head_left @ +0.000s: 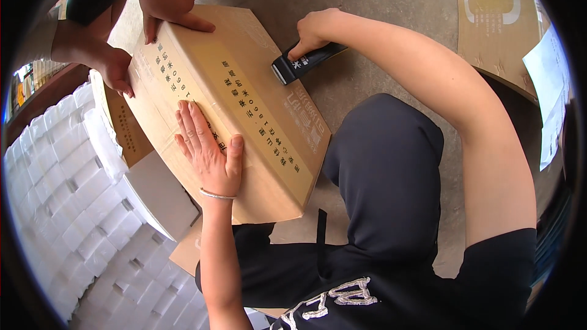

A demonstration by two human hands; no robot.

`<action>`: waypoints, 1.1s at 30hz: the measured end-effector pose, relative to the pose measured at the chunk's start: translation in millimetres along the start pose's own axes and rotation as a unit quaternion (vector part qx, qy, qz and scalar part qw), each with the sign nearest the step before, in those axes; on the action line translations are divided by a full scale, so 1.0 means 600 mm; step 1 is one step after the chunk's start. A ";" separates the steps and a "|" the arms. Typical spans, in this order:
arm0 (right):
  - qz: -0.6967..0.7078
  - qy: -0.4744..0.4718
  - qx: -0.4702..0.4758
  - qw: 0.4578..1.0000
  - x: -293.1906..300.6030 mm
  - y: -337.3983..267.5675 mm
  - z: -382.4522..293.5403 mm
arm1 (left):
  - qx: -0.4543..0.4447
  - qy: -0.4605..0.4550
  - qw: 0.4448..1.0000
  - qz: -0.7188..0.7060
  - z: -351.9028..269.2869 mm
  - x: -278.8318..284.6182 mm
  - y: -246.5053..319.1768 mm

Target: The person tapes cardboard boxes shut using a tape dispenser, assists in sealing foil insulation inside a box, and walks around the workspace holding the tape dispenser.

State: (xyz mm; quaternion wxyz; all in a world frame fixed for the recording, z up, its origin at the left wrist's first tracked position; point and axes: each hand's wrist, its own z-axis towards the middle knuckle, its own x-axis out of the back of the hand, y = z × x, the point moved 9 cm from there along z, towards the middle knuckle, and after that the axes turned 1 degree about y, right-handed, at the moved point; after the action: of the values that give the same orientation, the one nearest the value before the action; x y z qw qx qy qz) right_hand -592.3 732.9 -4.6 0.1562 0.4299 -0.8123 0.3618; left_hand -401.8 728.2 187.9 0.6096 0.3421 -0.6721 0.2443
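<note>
A printed cardboard carton [257, 55] lies before me, tilted, with yellowish bands of characters along two faces. My left hand [208, 146] rests flat on one face near the long edge, fingers slightly spread, a silver bangle at the wrist. In my right hand [312, 36] is a black tape dispenser [293, 66] with a toothed front edge, which lies against the carton's far right side; its underside is hidden. Another person's two hands, one at the top edge [172, 0] and one at the left corner [114, 66], touch the carton.
Stacked white foam-like blocks in plastic [69, 192] fill the left side. An open carton with a white panel [158, 188] stands beside them. Another printed carton [495, 41] and white paper sheets [550, 87] are at the upper right. My knee [390, 146] is close to the carton.
</note>
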 end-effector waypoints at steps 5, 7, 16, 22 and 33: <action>-0.043 0.079 0.046 0.995 0.040 -0.069 -0.065 | 0.002 0.020 1.000 0.015 -0.006 0.009 -0.009; 0.044 0.156 0.192 0.968 0.054 -0.144 -0.103 | -0.002 0.006 1.000 0.025 -0.008 0.003 -0.007; -0.062 0.116 0.094 0.987 0.003 -0.165 -0.082 | 0.259 0.045 0.965 0.000 -0.035 0.023 -0.160; 0.098 0.224 0.115 0.963 0.077 -0.104 -0.184 | 0.353 0.061 0.933 -0.034 -0.055 0.029 -0.278; 0.389 0.332 0.190 0.838 0.136 -0.182 -0.430 | 0.029 0.171 0.981 -0.081 -0.248 0.056 -0.020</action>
State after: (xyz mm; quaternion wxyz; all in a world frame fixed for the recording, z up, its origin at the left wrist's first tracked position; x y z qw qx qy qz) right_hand -566.0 831.0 269.2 0.1782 -0.0457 -0.7275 0.6610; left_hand -296.6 826.1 240.4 0.7233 0.3659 -0.5206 0.2682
